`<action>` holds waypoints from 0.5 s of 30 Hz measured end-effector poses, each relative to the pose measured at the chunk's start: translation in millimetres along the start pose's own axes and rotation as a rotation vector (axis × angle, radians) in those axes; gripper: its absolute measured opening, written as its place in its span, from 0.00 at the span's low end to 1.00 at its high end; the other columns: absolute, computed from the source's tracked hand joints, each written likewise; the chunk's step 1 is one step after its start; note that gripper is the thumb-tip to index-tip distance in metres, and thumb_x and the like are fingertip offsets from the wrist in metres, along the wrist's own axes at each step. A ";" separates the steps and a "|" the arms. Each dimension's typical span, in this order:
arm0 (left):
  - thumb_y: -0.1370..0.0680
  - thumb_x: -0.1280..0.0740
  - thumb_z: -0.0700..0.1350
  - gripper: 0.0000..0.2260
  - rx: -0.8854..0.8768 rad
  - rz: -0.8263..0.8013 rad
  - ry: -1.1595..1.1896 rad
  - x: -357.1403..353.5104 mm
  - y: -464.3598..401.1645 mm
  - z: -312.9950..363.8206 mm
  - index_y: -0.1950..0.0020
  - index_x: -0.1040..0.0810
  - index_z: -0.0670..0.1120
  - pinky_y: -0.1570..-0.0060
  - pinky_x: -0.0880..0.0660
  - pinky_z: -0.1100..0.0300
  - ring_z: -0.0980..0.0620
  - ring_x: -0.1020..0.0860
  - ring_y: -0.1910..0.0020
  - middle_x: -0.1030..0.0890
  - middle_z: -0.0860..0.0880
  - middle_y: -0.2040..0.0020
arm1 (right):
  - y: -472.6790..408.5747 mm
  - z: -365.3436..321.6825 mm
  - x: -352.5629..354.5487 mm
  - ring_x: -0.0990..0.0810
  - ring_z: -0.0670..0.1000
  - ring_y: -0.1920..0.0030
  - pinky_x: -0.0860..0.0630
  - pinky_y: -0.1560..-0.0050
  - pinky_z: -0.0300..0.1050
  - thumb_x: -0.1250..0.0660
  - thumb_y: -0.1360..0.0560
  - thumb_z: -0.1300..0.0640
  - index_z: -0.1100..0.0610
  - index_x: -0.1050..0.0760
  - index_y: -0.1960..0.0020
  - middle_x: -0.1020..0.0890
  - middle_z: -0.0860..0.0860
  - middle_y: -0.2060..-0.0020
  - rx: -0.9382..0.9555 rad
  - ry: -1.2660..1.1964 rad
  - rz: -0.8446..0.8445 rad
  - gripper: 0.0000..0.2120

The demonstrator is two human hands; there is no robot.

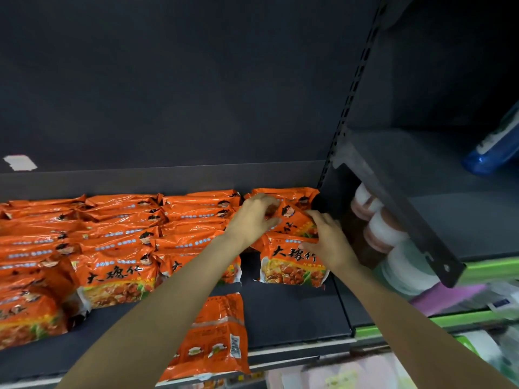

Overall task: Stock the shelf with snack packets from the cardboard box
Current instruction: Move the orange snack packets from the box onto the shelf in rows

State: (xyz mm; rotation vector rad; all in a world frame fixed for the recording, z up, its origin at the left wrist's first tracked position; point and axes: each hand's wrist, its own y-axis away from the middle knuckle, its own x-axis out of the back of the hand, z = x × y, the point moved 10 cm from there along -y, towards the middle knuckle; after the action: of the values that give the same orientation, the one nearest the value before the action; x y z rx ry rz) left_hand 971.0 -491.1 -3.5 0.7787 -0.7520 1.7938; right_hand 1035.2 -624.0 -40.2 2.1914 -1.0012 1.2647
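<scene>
Rows of orange snack packets [118, 240] lie overlapping on a dark shelf [295, 313]. Both hands reach into the rightmost row. My left hand [254, 217] grips the top left corner of a tilted orange packet [293, 224], and my right hand [327, 238] holds its right edge. That packet leans on another packet [292, 265] at the front of the row. One more orange packet [216, 335] lies back side up at the shelf's front edge, under my left forearm. No cardboard box is in view.
A black shelf bracket [398, 209] juts out to the right of the row, with white-lidded jars [384, 231] behind it. A blue package [494, 147] lies on the upper right shelf. Green-edged shelves [421, 322] with other goods sit at lower right.
</scene>
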 end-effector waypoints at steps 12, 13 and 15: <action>0.21 0.39 0.37 0.22 -0.062 -0.068 -0.410 -10.4 -10.1 19.5 0.29 0.33 0.54 0.44 0.26 0.49 0.42 0.25 0.42 0.27 0.44 0.42 | 11.2 3.2 14.8 0.27 0.52 0.42 0.25 0.46 0.45 0.25 0.33 0.59 0.55 0.34 0.43 0.31 0.52 0.43 0.020 0.026 0.220 0.25; 0.21 0.39 0.36 0.24 -0.055 -0.130 -0.453 -22.9 -11.1 19.5 0.28 0.34 0.54 0.42 0.29 0.48 0.41 0.27 0.39 0.28 0.44 0.40 | 10.8 4.9 9.3 0.27 0.51 0.42 0.25 0.46 0.45 0.25 0.33 0.58 0.54 0.34 0.43 0.30 0.51 0.43 0.020 0.054 0.177 0.24; 0.22 0.39 0.37 0.25 -0.079 -0.188 -0.512 -40.0 -12.6 21.7 0.27 0.37 0.54 0.38 0.33 0.48 0.42 0.31 0.35 0.30 0.45 0.36 | 10.7 7.2 0.3 0.29 0.51 0.39 0.27 0.44 0.47 0.27 0.31 0.56 0.54 0.33 0.40 0.29 0.50 0.42 0.041 0.128 0.114 0.24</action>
State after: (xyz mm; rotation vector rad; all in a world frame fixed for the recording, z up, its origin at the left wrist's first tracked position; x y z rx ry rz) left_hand 998.3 -525.9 -20.3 1.2341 -1.0342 1.3970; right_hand 1031.2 -635.8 -43.5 2.0792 -1.0706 1.4685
